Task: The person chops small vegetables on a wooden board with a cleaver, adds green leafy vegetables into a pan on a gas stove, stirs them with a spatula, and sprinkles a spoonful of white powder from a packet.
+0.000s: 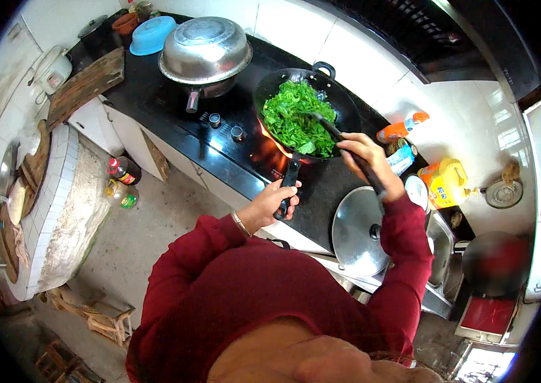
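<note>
A black wok sits over an orange flame on the gas stove, heaped with chopped green leaves. Its long black handle points toward me, and my left hand is wrapped round it. My right hand, on the wok's right side, grips the dark handle of a spatula. The spatula's head reaches into the greens and is partly hidden by them. Below my right forearm a round metal lid with a black knob lies on the counter.
A pot under an upturned metal basin stands on the left burner, beside a blue basin. An orange bottle, cans and a yellow oil jug line the right wall. A sink lies at right; bottles stand on the floor.
</note>
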A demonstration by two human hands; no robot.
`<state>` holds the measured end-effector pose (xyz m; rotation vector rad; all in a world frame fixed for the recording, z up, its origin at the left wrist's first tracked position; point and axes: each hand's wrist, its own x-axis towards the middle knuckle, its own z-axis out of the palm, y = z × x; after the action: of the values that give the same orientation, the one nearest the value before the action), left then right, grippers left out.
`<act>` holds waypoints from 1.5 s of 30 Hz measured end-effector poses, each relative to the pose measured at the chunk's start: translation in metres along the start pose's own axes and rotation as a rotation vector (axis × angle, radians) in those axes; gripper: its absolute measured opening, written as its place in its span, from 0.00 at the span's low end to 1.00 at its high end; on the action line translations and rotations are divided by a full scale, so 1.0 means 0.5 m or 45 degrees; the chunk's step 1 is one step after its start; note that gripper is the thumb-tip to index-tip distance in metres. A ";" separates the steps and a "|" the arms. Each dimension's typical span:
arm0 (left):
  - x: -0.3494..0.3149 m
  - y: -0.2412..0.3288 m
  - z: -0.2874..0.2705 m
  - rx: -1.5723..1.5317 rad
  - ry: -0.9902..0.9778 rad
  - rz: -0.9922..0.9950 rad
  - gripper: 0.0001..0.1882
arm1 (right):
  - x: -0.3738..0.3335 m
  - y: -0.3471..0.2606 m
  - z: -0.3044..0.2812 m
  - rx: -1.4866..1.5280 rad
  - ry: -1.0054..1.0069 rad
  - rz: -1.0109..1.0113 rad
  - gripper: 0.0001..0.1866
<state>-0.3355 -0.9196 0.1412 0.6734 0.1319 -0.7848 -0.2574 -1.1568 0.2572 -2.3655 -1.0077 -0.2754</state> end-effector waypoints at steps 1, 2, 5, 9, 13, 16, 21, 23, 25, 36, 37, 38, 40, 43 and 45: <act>0.001 -0.002 -0.007 -0.018 -0.001 0.006 0.11 | 0.006 -0.048 -0.030 0.063 -0.010 0.065 0.09; 0.000 -0.005 -0.012 -0.037 -0.004 0.006 0.11 | 0.011 -0.076 -0.056 0.012 -0.053 0.030 0.08; 0.000 -0.004 -0.013 0.002 -0.054 0.002 0.09 | -0.009 -0.092 -0.072 0.003 -0.200 0.006 0.08; 0.004 -0.006 -0.010 -0.011 -0.041 -0.003 0.09 | -0.002 0.010 0.013 -0.025 -0.005 -0.075 0.09; 0.003 -0.005 -0.010 0.009 -0.043 -0.010 0.10 | 0.010 0.032 -0.006 -0.075 0.090 -0.086 0.09; 0.002 -0.006 -0.016 -0.017 -0.022 0.021 0.10 | 0.024 -0.035 -0.091 -0.040 0.047 -0.046 0.07; 0.003 -0.007 -0.014 -0.040 -0.045 0.020 0.10 | 0.009 -0.056 -0.076 0.033 -0.209 -0.087 0.08; 0.003 -0.008 -0.011 -0.026 -0.053 0.008 0.10 | 0.004 -0.001 -0.014 -0.036 -0.106 -0.035 0.08; 0.002 -0.006 -0.009 -0.008 -0.050 0.005 0.10 | 0.013 0.030 0.034 -0.121 0.070 -0.120 0.13; 0.005 -0.006 -0.006 -0.030 -0.066 -0.006 0.10 | 0.029 0.028 0.045 -0.015 0.041 -0.144 0.08; 0.003 -0.005 -0.010 -0.045 -0.068 -0.009 0.10 | 0.039 0.038 0.048 -0.021 0.071 -0.116 0.07; 0.003 -0.003 -0.010 -0.034 -0.069 -0.006 0.10 | 0.048 0.045 0.047 -0.030 0.101 -0.086 0.07; 0.003 -0.004 -0.014 -0.022 -0.064 0.003 0.10 | 0.062 0.029 0.002 -0.002 0.170 -0.024 0.06; 0.005 -0.006 -0.019 -0.054 -0.080 0.004 0.10 | 0.071 -0.005 -0.115 0.006 0.011 0.040 0.05; 0.004 -0.006 -0.021 -0.050 -0.053 0.011 0.10 | 0.081 -0.047 -0.171 0.217 -0.133 0.207 0.06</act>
<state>-0.3348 -0.9158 0.1305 0.6203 0.1063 -0.7852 -0.2440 -1.1669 0.3534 -2.3077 -0.8429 -0.0040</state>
